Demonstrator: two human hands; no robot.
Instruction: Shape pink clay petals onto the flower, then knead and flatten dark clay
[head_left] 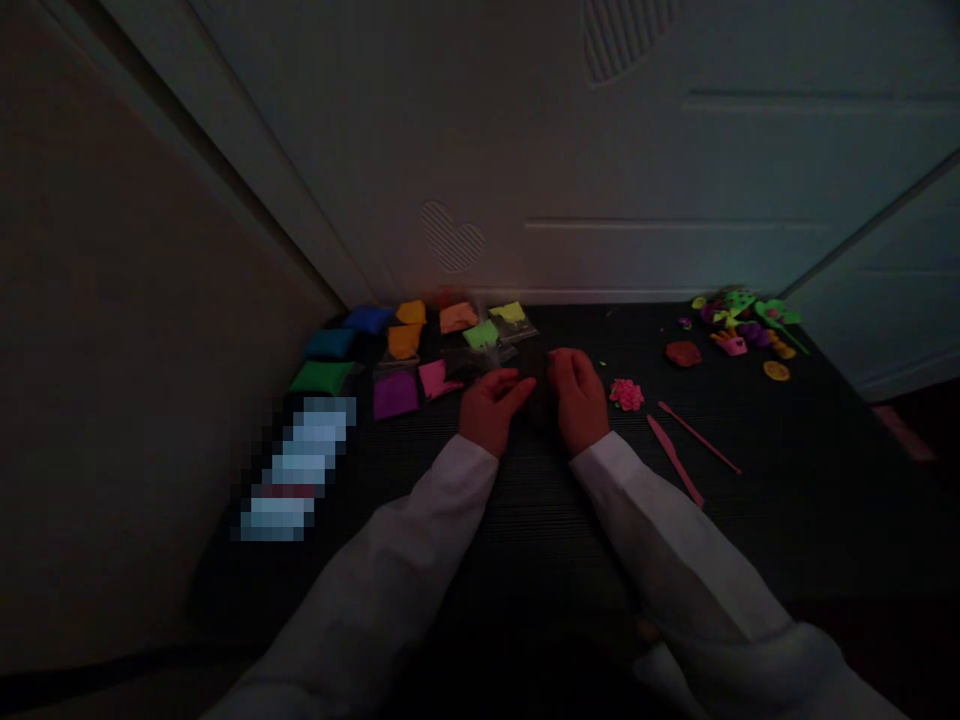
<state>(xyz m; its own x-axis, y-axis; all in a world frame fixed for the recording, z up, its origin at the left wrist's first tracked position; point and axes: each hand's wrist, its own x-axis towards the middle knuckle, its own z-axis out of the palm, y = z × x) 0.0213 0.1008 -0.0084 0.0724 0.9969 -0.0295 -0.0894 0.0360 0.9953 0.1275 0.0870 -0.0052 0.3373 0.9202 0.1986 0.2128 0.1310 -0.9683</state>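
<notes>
My left hand is over the middle of the dark table, its thumb and fingers drawn together and pointing right. Facing it, a short gap away, my right hand is closed, fingers curled inward. The dim light hides whatever is pinched in either hand. Just right of my right hand lies a pink flower-like cluster of clay. Beyond it rest a pink modelling knife and a thin pink stick tool. Behind my left hand are a light green clay packet and a pink clay packet.
More clay packets, including purple, green and blue, spread across the back left. A pixelated bright screen lies at left. A red lump and several colourful clay figures sit back right, before a pale wall.
</notes>
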